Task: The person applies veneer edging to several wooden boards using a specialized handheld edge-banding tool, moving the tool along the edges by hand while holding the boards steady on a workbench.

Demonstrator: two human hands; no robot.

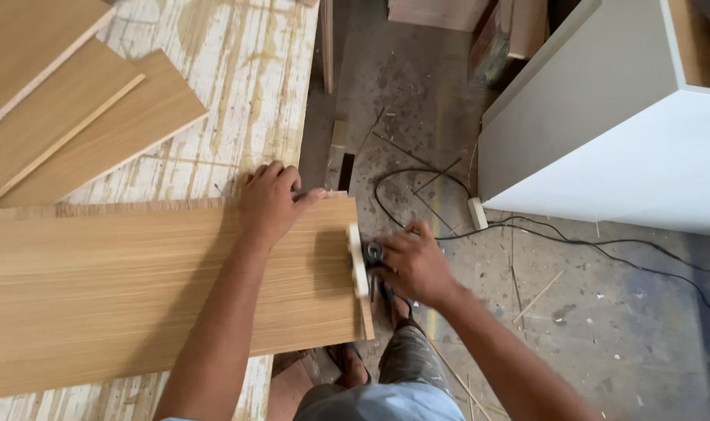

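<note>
A long wood-grain panel (121, 288) lies flat on the worn, paint-stained workbench (238, 86), its right end sticking out past the bench edge. My left hand (271, 201) presses down on the panel's far right corner, fingers spread. My right hand (412, 263) grips a small tool with a pale flat base (358, 260) held against the panel's right end edge. The tool's body is mostly hidden by my fingers.
More wood-grain boards (74, 117) are stacked at the bench's far left. A white cabinet (612, 132) stands on the concrete floor to the right. Black cables (542, 234) and thin wood offcuts lie on the floor. My sandalled feet are below the panel end.
</note>
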